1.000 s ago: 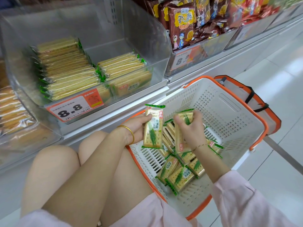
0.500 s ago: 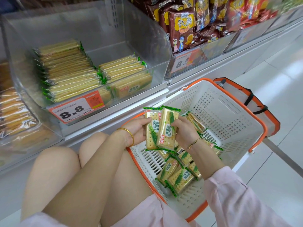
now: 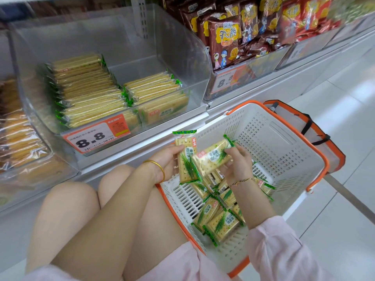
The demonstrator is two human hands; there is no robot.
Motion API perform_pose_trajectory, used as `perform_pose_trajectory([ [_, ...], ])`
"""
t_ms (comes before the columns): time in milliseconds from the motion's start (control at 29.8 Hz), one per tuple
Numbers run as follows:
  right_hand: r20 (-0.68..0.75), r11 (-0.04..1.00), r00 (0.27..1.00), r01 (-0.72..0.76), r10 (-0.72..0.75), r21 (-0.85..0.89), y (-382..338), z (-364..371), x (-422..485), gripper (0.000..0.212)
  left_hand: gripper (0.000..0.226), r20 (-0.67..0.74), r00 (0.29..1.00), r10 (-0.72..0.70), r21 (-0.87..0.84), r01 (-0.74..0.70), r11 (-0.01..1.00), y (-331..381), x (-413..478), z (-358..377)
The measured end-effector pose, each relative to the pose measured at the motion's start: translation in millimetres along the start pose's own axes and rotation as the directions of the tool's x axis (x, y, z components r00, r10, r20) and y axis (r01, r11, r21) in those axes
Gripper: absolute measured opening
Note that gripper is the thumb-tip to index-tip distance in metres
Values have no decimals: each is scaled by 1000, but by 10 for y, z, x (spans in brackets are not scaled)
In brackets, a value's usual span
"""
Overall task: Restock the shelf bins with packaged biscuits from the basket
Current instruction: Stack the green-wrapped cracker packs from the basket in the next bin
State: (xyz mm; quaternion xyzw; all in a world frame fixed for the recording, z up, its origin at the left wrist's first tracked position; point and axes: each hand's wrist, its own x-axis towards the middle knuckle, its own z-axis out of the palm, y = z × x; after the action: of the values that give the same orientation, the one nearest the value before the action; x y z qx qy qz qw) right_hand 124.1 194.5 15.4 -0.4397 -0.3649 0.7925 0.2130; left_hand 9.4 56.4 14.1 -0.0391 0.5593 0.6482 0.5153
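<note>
- Beyond both hands, up-left, a clear shelf bin (image 3: 182,47) holds shelved packets (image 3: 87,92) in two rows on edge; its front wall with the price tag (image 3: 95,136) stands between.
- Brown snack bags (image 3: 225,39) fill the bin up-right.
- Over the basket (image 3: 274,151), the left hand (image 3: 169,161) grips one biscuit packet (image 3: 185,169) upright, long axis vertical.
- Across it, the right hand (image 3: 238,165) pinches a second packet (image 3: 212,157), tilted up-right.
- Below lie loose packets (image 3: 221,225).

bright, even light; soft shadows; edges blurred, bowed (wide-angle lens)
</note>
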Motion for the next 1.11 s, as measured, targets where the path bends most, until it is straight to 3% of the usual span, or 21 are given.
perform_pose_trajectory([
  [134, 29, 997, 1000, 2, -5, 72, 44, -63, -73, 54, 14, 6, 1000, 9, -23, -9, 1000, 11, -3, 3],
  [302, 39, 982, 997, -75, 69, 175, 216, -38, -155, 49, 13, 33, 999, 21, -76, -18, 997, 27, -24, 2],
  [536, -94, 991, 993, -88, 78, -105, 386, -38, -184, 48, 33, 98, 994, 57, -119, -45, 992, 42, -37, -15],
  [603, -47, 981, 990, -139, 134, -136, 410, -43, -193, 43, 46, 84, 992, 98, -121, -87, 989, 22, -42, -23],
  [737, 186, 970, 953, -244, 241, -7, 330, -67, -223, 27, 46, 102, 980, 173, -42, -170, 985, 38, -97, -2],
  [838, 311, 983, 935, -136, 168, -121, 168, -146, -202, 60, 41, 175, 957, 232, -8, -234, 972, 87, -204, 43],
  [905, 453, 961, 882, -3, 133, -276, 5, -150, -185, 75, 42, 226, 932, 284, 7, -293, 956, 143, -281, 79],
  [1005, 613, 918, 782, 157, 110, -364, -271, 23, -249, 67, 49, 315, 870, 380, 85, -424, 902, 367, -443, 187],
  [1106, 659, 870, 752, 324, 1, -372, -623, 337, -369, 64, 55, 328, 808, 489, 65, -536, 842, 723, -623, 261],
])
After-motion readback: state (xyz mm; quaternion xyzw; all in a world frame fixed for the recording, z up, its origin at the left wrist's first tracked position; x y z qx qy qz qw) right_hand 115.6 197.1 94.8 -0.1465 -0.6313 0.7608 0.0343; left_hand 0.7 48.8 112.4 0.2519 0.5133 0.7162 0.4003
